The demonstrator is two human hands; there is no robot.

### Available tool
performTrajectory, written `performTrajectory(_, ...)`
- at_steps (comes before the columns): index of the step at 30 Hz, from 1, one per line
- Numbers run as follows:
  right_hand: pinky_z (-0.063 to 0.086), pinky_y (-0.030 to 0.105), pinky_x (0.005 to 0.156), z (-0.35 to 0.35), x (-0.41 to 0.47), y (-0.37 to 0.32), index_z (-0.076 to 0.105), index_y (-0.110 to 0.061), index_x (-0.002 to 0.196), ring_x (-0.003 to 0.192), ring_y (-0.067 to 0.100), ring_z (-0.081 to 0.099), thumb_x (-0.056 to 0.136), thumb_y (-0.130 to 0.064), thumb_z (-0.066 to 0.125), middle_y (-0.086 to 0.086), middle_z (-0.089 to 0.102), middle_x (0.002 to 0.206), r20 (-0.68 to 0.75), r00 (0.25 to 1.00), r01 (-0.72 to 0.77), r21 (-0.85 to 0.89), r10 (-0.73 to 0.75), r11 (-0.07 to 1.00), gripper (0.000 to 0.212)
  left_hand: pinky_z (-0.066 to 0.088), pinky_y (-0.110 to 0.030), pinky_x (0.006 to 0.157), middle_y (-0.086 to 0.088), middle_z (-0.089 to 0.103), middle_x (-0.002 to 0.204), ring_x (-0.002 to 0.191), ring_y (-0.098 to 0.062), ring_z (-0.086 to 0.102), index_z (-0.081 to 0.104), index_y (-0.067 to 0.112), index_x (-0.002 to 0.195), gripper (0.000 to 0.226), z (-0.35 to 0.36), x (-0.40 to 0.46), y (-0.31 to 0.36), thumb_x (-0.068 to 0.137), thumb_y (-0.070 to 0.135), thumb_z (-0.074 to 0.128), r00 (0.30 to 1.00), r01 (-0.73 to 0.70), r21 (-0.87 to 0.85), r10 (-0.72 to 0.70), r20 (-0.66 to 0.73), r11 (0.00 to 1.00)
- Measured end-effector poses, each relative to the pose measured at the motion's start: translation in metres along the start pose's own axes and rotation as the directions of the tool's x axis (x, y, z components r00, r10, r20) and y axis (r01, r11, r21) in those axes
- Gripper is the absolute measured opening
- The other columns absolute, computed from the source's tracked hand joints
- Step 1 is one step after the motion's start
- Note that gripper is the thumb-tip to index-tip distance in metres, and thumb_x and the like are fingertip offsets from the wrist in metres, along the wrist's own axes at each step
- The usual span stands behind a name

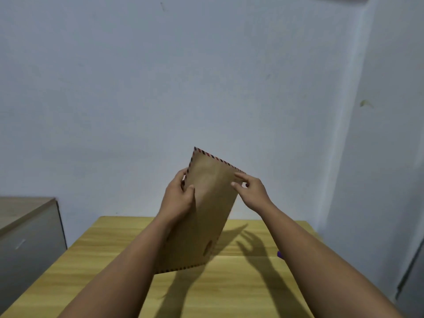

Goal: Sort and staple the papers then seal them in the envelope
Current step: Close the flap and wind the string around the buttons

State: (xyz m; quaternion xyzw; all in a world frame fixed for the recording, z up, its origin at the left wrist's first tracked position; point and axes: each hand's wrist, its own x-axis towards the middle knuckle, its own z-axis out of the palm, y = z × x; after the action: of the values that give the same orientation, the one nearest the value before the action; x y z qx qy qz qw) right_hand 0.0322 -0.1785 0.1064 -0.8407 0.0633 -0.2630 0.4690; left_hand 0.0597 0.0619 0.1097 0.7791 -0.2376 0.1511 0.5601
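Above the table, raised in both hands, the envelope stands tilted, its upper end leaning away toward the wall and its lower end nearest the camera. It is brown, with a red-and-blue striped border along the top edge, the upper left edge and the bottom edge. An oval mark shows near its lower right corner. The envelope touches no surface; its shadow and those of the arms fall on the tabletop below and to the right.

Left hand: grips the envelope's left edge near the top, thumb curled over the near face, the other fingers wrapped behind the edge and mostly hidden.

Right hand: at the upper right corner, thumb and forefinger brought together on the envelope's right edge in a pinch; the remaining fingers are spread apart and lifted clear of the paper. How firmly the pinch holds cannot be told.

Both forearms enter from the bottom of the frame and converge on the envelope. The table is of yellow wood grain, its far edge close to the pale blue wall. A small purple object shows on the table beside the right forearm, mostly hidden; what it is cannot be told. A grey cabinet with a wooden top stands at the left, beside the table.
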Motion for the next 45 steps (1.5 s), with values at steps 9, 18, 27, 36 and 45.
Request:
performTrajectory(9, 0.063, 0.042, 0.091, 0.003, -0.019, 0.042, 0.054, -0.026, 0.150, 0.101, 0.017, 0.074, 0.096, -0.025, 0.076, 0.003, 0.079, 0.097, -0.045, 0.986, -0.138, 0.312, 0.160, 0.940, 0.059, 0.059, -0.048, 0.078, -0.013, 0.073, 0.097, 0.083, -0.036, 0.072, 0.039, 0.047, 0.143, 0.066, -0.022, 0.017, -0.020, 0.091, 0.013, 0.061, 0.977, 0.208, -0.220, -0.214, -0.007, 0.953)
performTrajectory(18, 0.058, 0.030, 0.096, 0.040, -0.045, 0.107, 0.067, -0.017, 0.141, 0.104, 0.013, 0.068, 0.096, -0.007, 0.073, 0.009, 0.074, 0.122, -0.057, 0.966, -0.233, 0.225, 0.252, 0.946, 0.046, 0.051, -0.027, 0.083, 0.003, 0.070, 0.110, 0.093, -0.006, 0.063, 0.073, 0.020, 0.102, 0.024, 0.032, -0.010, -0.121, 0.093, 0.002, 0.059, 0.948, 0.317, 0.011, -0.317, 0.006, 0.948)
performTrajectory(27, 0.048, 0.028, 0.108, 0.078, -0.066, 0.179, 0.064, -0.017, 0.144, 0.129, 0.014, 0.062, 0.093, -0.022, 0.078, 0.000, 0.064, 0.146, 0.087, 0.921, -0.378, -0.029, 0.379, 0.925, 0.053, 0.045, -0.036, 0.093, 0.005, 0.067, 0.115, 0.115, -0.020, 0.063, 0.069, 0.030, 0.104, 0.023, 0.076, -0.045, -0.205, 0.091, 0.014, 0.060, 0.903, 0.375, 0.298, -0.419, 0.094, 0.877)
performTrajectory(36, 0.036, 0.045, 0.103, 0.114, -0.057, 0.206, 0.055, -0.040, 0.146, 0.131, 0.026, 0.042, 0.095, -0.069, 0.047, 0.002, 0.051, 0.142, 0.047, 0.972, -0.129, -0.713, 0.231, 0.689, 0.060, 0.026, -0.053, 0.109, -0.008, 0.047, 0.152, 0.140, -0.032, 0.036, 0.056, 0.040, 0.138, 0.046, 0.105, -0.043, -0.244, 0.095, 0.048, 0.041, 0.952, 0.101, 0.794, -0.289, 0.098, 0.600)
performTrajectory(45, 0.010, 0.061, 0.122, 0.127, -0.023, 0.217, 0.031, -0.032, 0.162, 0.162, 0.029, 0.010, 0.097, -0.076, 0.025, 0.001, 0.018, 0.175, 0.155, 0.938, -0.083, -0.766, 0.309, 0.638, 0.079, 0.002, -0.059, 0.123, 0.002, 0.010, 0.171, 0.157, -0.026, 0.002, 0.025, 0.037, 0.157, 0.059, 0.113, -0.012, -0.259, 0.101, 0.055, 0.019, 0.902, 0.048, 0.806, -0.372, 0.218, 0.589)
